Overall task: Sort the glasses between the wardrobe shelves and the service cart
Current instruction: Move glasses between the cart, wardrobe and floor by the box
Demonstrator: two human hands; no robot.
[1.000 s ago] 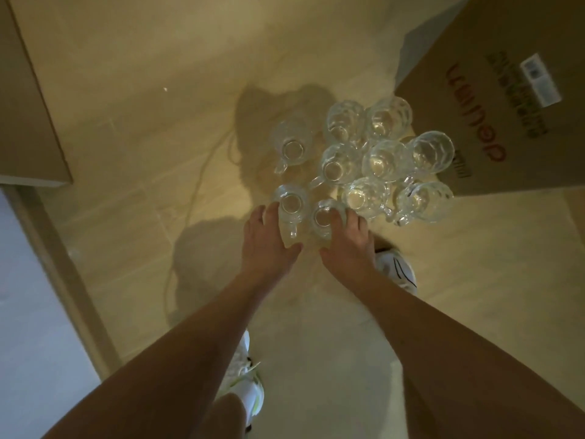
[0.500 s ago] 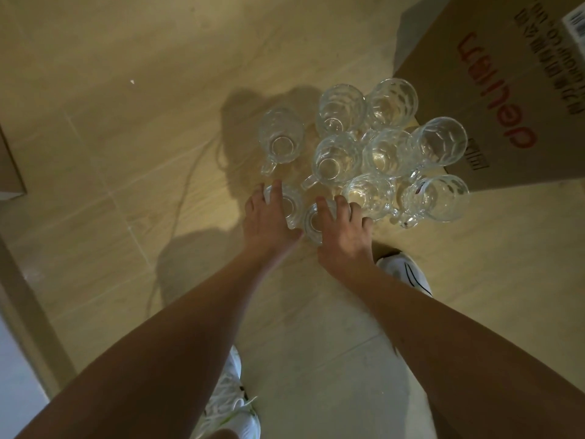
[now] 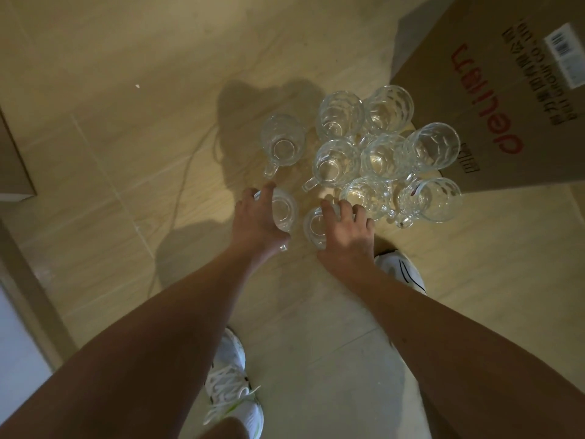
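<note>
Two mugs (image 3: pixel 285 210) gripped, one per hand | cardboard box (image 3: pixel 506 90) right | bare floor (image 3: pixel 126 122) left

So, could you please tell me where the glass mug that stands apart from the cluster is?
In the head view, the lone glass mug stands on the floor left of the mug cluster, just beyond the left hand.

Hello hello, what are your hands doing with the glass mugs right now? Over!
Left hand grips one mug. Right hand grips the next mug. Both on the floor. Other mugs crowd close behind.
</note>
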